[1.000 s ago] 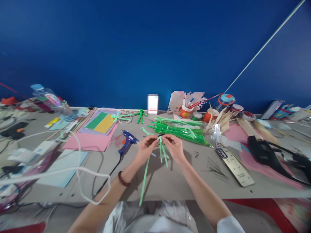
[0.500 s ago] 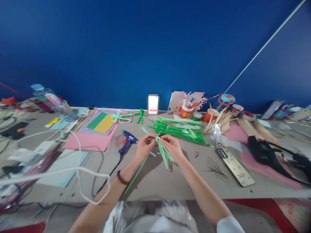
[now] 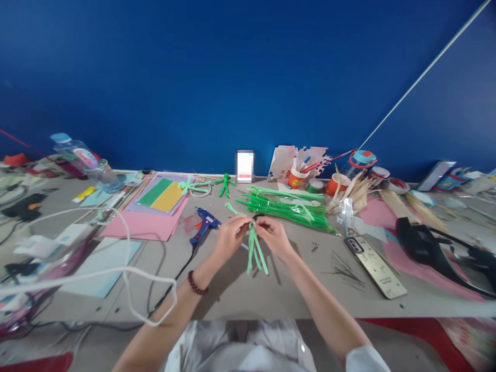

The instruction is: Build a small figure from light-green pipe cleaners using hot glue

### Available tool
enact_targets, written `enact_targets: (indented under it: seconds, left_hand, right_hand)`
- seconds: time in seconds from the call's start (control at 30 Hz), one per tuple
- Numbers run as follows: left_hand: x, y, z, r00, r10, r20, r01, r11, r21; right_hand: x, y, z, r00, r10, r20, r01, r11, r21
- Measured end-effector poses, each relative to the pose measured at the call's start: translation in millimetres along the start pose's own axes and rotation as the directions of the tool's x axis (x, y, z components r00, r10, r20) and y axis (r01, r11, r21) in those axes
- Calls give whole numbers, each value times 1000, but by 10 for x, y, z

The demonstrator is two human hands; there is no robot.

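Between my two hands hang light green pipe cleaners [image 3: 256, 250], gathered at the top with their loose ends pointing down toward me. My left hand [image 3: 233, 235] pinches the gathered top from the left, and my right hand [image 3: 274, 236] pinches it from the right. The fingertips hide most of the join. Just beyond my hands lies a bundle of bright green pipe cleaners [image 3: 287, 211]. A small green pipe-cleaner figure [image 3: 225, 185] stands at the back, and a paler one [image 3: 189, 185] lies to its left. The blue glue gun [image 3: 203, 226] rests left of my left hand.
Pink paper [image 3: 139, 225] and coloured sheets [image 3: 163, 195] lie to the left, near a white cable [image 3: 127, 305]. On the right are a phone [image 3: 375, 267], thin dark wires [image 3: 344, 269] and a black strap-like object [image 3: 422, 253]. A cup of pens [image 3: 297, 178] stands behind.
The long pale green strand that ran under my left forearm no longer shows there. The loose ends between my hands have swung to hang straighter down. Both hands keep their grip.
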State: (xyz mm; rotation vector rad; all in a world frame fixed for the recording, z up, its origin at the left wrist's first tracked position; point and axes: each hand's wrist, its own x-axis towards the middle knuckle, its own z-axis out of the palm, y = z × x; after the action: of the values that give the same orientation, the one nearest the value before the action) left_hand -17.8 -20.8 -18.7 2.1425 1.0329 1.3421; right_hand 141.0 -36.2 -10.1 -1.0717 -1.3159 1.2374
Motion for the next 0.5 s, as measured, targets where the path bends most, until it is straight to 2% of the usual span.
enact_targets:
  seconds: [0.17,0.3,0.4,0.5]
  left_hand:
    - [-44,-33,5,997,76,-17,-74,991,112]
    - [-52,-12,-3,997,73,-24,-69,987,143]
    - [-35,14,2,999,11,-35,-8,997,74]
    - [-4,55,17,989,-145,-27,141,983,-119]
  right_hand:
    - [9,62,11,1000,5,21,-6,999,39]
    - [14,70,21,999,14,45,-16,999,52]
    - [12,30,22,999,31,30,-33,998,51]
    - [1,-23,18,1000,25,-16,-25,999,40]
